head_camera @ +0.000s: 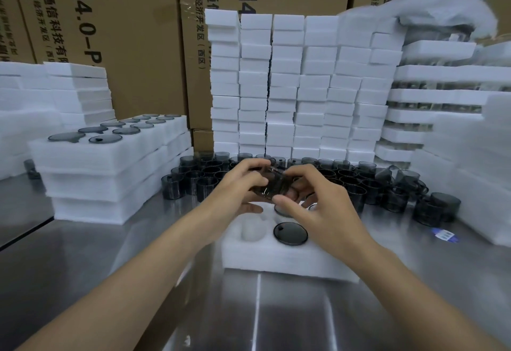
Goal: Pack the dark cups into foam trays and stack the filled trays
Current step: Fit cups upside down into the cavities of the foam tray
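Gripping from both sides, the left hand [243,185] and right hand [320,209] curl their fingers round one dark cup [272,186], held just above the foam tray [276,259] on the surface [138,281]. A seated cup [290,233] already fills one pocket. The held cup looks light, thin-walled, stiff and smooth, so probably slippery. A gentle grip on the side wall seems best, easing it into the soft foam.

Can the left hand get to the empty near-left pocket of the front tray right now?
Probably yes: the empty pocket lies uncovered just beneath the left hand, with nothing between them. That hand and the right hand both grip a dark cup, though, so it is not free.
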Demonstrator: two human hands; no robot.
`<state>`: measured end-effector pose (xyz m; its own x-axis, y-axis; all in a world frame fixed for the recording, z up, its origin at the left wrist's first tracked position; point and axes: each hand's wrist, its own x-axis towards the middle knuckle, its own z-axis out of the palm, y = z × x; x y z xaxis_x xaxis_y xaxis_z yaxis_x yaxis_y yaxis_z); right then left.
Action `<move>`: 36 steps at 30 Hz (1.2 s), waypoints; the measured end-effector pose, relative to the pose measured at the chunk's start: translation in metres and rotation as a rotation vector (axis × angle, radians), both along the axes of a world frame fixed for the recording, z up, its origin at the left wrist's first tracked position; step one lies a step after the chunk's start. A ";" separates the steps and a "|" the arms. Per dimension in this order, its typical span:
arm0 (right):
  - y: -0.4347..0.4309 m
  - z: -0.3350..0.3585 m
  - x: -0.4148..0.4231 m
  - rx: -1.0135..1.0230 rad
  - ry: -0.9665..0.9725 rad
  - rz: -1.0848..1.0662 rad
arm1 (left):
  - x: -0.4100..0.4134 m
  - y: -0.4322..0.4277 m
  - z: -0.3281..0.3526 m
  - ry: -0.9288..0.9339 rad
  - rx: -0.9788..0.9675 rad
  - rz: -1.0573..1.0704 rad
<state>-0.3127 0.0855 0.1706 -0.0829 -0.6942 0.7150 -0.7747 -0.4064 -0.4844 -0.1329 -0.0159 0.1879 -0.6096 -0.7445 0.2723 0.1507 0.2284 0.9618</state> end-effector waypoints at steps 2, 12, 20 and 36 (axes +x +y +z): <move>-0.002 -0.001 0.002 -0.028 -0.001 0.007 | 0.001 -0.003 -0.003 -0.032 -0.013 -0.036; -0.003 -0.007 -0.001 0.233 0.152 -0.046 | 0.018 -0.023 -0.008 -0.253 -0.198 0.093; 0.003 -0.003 0.006 0.295 0.299 -0.042 | 0.017 -0.037 -0.016 -0.257 -0.239 0.081; 0.005 -0.003 0.009 0.370 0.371 -0.108 | 0.015 -0.044 -0.031 -0.322 -0.411 0.079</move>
<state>-0.3042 0.0905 0.1677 0.0442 -0.9069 0.4191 -0.9491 -0.1691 -0.2659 -0.1183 -0.0602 0.1564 -0.6570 -0.6626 0.3597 -0.1700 0.5951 0.7855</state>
